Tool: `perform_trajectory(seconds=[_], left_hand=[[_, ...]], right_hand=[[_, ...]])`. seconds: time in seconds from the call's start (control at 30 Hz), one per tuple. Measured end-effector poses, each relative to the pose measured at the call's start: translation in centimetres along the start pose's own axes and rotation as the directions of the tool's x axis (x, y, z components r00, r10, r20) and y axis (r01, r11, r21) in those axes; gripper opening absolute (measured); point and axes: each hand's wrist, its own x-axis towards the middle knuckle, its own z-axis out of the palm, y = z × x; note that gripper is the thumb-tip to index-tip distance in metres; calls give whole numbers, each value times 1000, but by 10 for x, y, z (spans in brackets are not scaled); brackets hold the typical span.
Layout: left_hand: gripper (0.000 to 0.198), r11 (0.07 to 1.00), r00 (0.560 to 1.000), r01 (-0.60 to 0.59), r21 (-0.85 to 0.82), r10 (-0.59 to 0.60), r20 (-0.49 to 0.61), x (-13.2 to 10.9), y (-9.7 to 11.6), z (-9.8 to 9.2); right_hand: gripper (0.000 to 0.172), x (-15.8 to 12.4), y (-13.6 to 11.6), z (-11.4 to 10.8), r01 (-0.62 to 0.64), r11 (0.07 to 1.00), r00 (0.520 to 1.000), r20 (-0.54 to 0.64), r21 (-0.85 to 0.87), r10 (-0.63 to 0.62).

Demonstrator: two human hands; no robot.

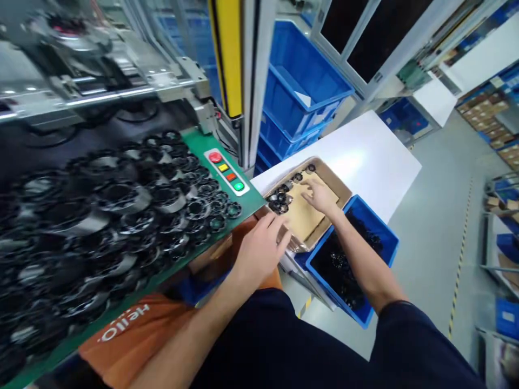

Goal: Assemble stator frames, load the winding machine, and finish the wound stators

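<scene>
A shallow cardboard box (343,190) lies on a white table (373,156), lined with a cardboard sheet (302,216) and holding black ring-shaped parts (279,201) along its far-left side. My right hand (320,195) reaches into the box, fingers spread flat over the cardboard sheet, holding nothing. My left hand (259,249) rests at the box's near corner, fingers curled against its edge. Whether it grips anything there is hidden.
A green bench (243,202) on the left carries a big heap of black rings (121,216) and a panel of coloured buttons (227,172). A blue bin (389,237) of black parts sits below the box. Stacked blue crates (300,86) stand behind. An orange stool (133,335) is near my legs.
</scene>
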Motion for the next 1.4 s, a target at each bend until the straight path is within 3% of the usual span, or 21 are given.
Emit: perform_trajectory(seconds=[0.1, 0.17, 0.23, 0.33, 0.5, 0.63, 0.77, 0.97, 1.07, 1.2, 1.3, 1.4], left_hand=[[23, 980, 968, 36, 193, -82, 235, 98, 1, 68], [23, 948, 926, 55, 314, -166, 339, 146, -4, 99], [31, 907, 875, 63, 417, -251, 413, 177, -9, 118], [40, 851, 804, 39, 523, -338, 489, 197, -18, 132], [43, 810, 754, -28, 585, -367, 544, 200, -26, 137], [34, 814, 751, -56, 578, -347, 561, 202, -29, 139], [31, 829, 754, -77, 554, -315, 576, 201, -27, 140], [52, 800, 805, -48, 599, -324, 497, 166, -15, 122], [45, 774, 805, -52, 631, -342, 485, 150, -10, 115], [37, 748, 816, -34, 663, -362, 451, 145, -11, 117], [37, 741, 810, -35, 670, -372, 454, 148, -17, 121], [38, 745, 787, -70, 664, -368, 496, 151, -21, 125]], right_hand=[[49, 41, 24, 29, -40, 999, 993, -112, 11, 41], [46, 60, 33, 43, -70, 997, 988, -136, 13, 71], [44, 73, 44, 53, -105, 994, 984, -144, 12, 105], [44, 80, 63, 57, -153, 988, 976, -157, 14, 153], [51, 78, 91, 51, -170, 984, 965, -193, 54, 177], [69, 89, 100, 45, -141, 987, 971, -182, 74, 153], [65, 102, 102, 42, -128, 989, 973, -182, 73, 140], [64, 110, 108, 42, -137, 989, 974, -175, 60, 146], [64, 111, 108, 39, -149, 988, 977, -148, 43, 154], [59, 93, 106, 36, -168, 986, 984, -65, -9, 167], [45, 64, 108, 41, -189, 982, 982, -5, -28, 188], [46, 33, 109, 53, -193, 981, 981, 25, 2, 193]])
